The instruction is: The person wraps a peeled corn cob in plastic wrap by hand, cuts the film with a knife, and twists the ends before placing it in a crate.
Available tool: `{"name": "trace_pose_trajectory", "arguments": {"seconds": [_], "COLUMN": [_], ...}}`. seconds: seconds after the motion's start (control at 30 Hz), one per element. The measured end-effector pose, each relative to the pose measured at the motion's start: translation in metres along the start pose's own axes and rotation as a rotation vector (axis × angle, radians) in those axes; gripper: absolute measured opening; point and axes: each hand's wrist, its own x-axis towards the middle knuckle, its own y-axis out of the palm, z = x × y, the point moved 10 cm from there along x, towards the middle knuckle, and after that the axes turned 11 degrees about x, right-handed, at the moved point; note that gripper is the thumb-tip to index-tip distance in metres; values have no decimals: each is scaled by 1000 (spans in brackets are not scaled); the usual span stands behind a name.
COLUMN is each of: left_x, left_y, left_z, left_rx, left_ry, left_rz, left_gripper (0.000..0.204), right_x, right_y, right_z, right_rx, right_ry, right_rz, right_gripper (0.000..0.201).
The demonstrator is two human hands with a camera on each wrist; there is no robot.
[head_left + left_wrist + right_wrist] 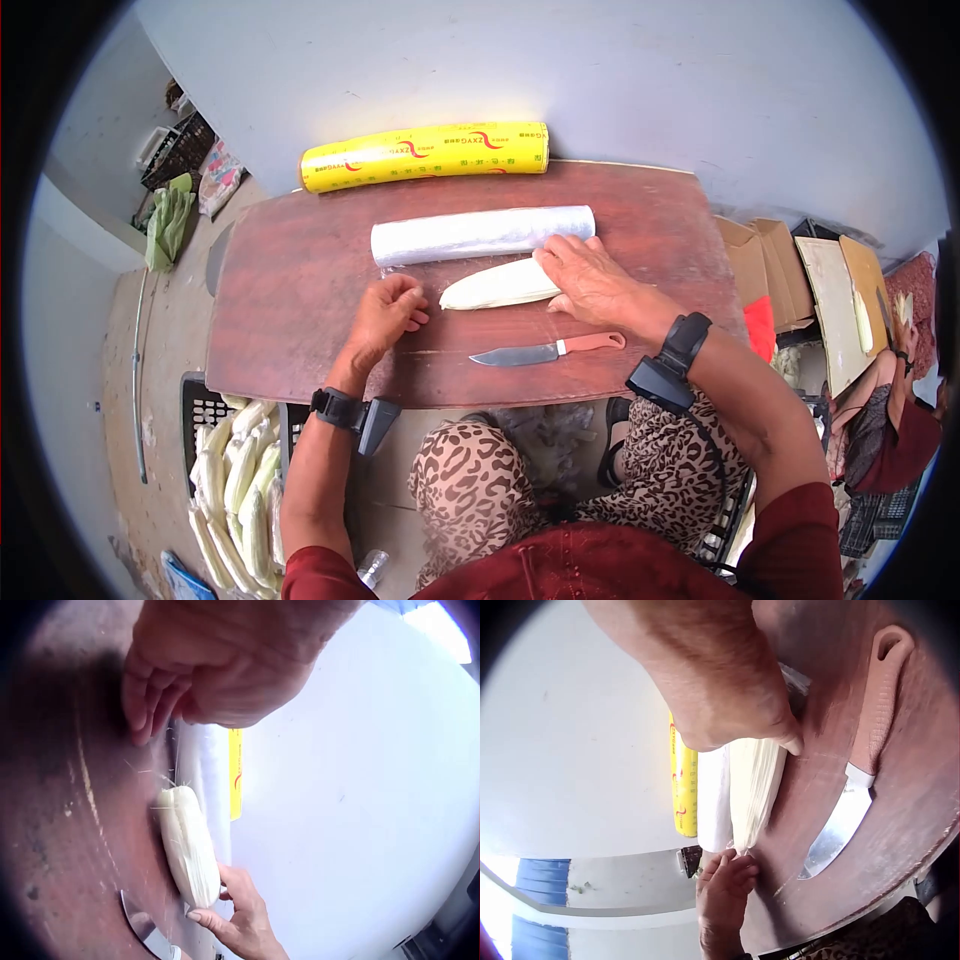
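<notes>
While right hand (592, 283) presses corn (500, 285); left fingers (412, 300) beside tip

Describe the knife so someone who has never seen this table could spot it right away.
On the dark red-brown table, look at the near edge, in front of the pale corn cob under the right hand. The knife lies flat there, untouched. It is the only metal thing, with an orange-pink handle.

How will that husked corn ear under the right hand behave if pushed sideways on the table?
The corn ear is rounded and tapered, so it would probably roll in a curve rather than straight. The right hand lies over its thick end, likely steadying it. It looks stiff, not floppy. The clear film under it may make it slide.
</notes>
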Motion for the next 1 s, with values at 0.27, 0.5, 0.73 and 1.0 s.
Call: {"name": "trace_pose_trajectory", "arguments": {"seconds": [0.27, 0.5, 0.73, 1.0], "left_x": [0, 8, 6, 6], "left_y": [-54, -37, -41, -37], "left_z": [27, 23, 31, 28], "left_rx": [-133, -33, 29, 153], "left_ry": [-237, -244, -259, -276], "left_rz": [-298, -162, -142, -142], "left_gripper": [27, 18, 14, 12], "right_x": [8, 6, 10, 8], "right_y": [3, 3, 3, 6], "right_z": [-4, -2, 0, -5], "right_rx": [-40, -53, -44, -11], "right_ry": [12, -6, 57, 35], "right_rz": [-2, -53, -44, -41], "right_gripper": [66, 65, 56, 55]}}
